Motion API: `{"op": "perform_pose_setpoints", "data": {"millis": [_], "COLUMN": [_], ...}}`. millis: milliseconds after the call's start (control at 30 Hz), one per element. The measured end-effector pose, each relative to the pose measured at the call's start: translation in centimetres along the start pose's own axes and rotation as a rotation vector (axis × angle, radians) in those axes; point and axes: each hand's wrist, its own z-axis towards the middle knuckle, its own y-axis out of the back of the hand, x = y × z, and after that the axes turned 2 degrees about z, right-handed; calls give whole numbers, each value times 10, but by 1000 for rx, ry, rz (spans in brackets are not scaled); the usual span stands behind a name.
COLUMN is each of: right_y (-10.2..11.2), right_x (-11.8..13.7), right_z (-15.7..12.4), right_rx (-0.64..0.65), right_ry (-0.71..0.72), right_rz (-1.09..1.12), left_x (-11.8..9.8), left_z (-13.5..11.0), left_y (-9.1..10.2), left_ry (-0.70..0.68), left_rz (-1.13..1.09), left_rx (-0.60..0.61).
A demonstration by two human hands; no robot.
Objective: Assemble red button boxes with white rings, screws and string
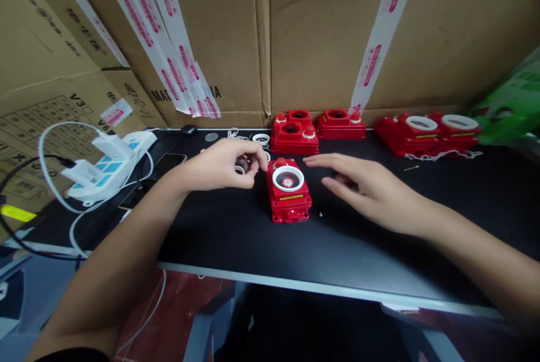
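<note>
A red device box (290, 204) lies on the black table between my hands. Its top carries a white ring (275, 177) around a dark round window with a red-and-white emblem. Close to its left side is my left hand (228, 164), fingers curled and thumb near the index fingertip in a pinch; whether something small is between them I cannot make out. On the other side my right hand (358, 185) hovers open, fingers stretched towards the box and holding nothing. A small metal screw (320, 214) sits on the table just right of the box.
Behind stand more red boxes (295, 143), (341, 129) without white rings, and ringed ones (407, 137) at right. Loose white rings (261, 139) lie behind my left hand. A power strip (112, 168) with cables is at left. Cardboard (312, 41) walls the back.
</note>
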Motion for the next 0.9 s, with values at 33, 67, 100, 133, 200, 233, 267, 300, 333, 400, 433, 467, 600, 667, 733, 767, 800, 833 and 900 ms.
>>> {"op": "perform_pose_setpoints", "data": {"millis": [33, 67, 100, 133, 200, 233, 267, 300, 333, 400, 433, 467, 600, 667, 733, 767, 800, 833, 900], "right_y": [2, 4, 6, 7, 6, 4, 2, 0, -2, -7, -9, -11, -16, -17, -18, -18, -16, -15, -10], "right_x": [3, 6, 10, 13, 19, 22, 23, 25, 25, 25, 25, 26, 29, 30, 31, 30, 29, 28, 26], "right_z": [-1, -2, -3, -4, -7, -8, -9, -10, -10, -9, -8, -7, -5, -6, -7, -7, -7, -7, -6], "right_rx": [-50, -93, -131, -161, -194, -192, -183, -166, -150, -135, -133, -134, -146, -162, -168, -170, -177, -189, -219], "right_ry": [-13, -14, 0, 25, 84, 109, 126, 134, 141, 160, 172, 185, 180, 160, 122, 104, 94, 95, 124], "right_rz": [1, 3, 11, 23, 49, 60, 69, 79, 90, 123, 147, 176, 261, 296, 351, 375, 385, 377, 313], "left_x": [-5, -11, -16, -21, -29, -31, -33, -33, -33, -30, -28, -26, -24, -26, -29, -29, -29, -27, -22], "left_z": [-2, -4, -7, -8, -10, -10, -10, -9, -7, -3, -2, 0, 3, 3, 2, 2, 2, 2, 2], "left_y": [1, 1, 0, -3, -11, -16, -20, -25, -28, -34, -37, -39, -52, -57, -58, -58, -56, -54, -50], "left_ry": [-24, -47, -79, -116, -197, -239, -278, -311, -347, -436, -484, -529, -613, -631, -640, -631, -607, -567, -459], "left_rz": [17, 23, 22, 23, 20, 8, -10, -30, -50, -82, -92, -97, -52, -29, -13, 8, 43, 88, 182], "left_rx": [-77, -146, -212, -268, -328, -339, -341, -336, -331, -322, -318, -315, -337, -362, -364, -353, -341, -330, -294]}}
